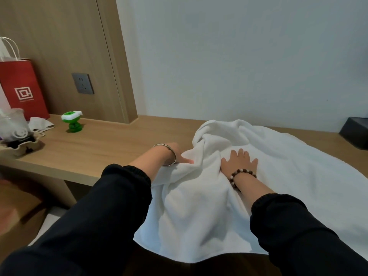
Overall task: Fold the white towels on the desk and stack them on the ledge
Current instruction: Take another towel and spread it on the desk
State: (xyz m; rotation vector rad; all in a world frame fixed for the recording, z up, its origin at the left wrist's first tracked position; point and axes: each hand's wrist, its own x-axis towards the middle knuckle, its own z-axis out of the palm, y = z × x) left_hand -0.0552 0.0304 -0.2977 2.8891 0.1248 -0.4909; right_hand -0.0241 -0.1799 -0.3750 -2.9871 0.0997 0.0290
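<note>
Gripping soft rumpled towel point(199, 206), left hand point(177, 154); right hand point(238, 163) lies flat.

A rumpled white towel point(268, 176) lies spread over the wooden desk point(103, 144).

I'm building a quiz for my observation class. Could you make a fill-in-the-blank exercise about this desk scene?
1. The right hand lies flat on the white towel and wears a ____ bracelet.
2. The paper bag standing on the desk is ____.
3. The small toy near the bag is mostly ____.

Missing words: beaded; red; green.
</note>
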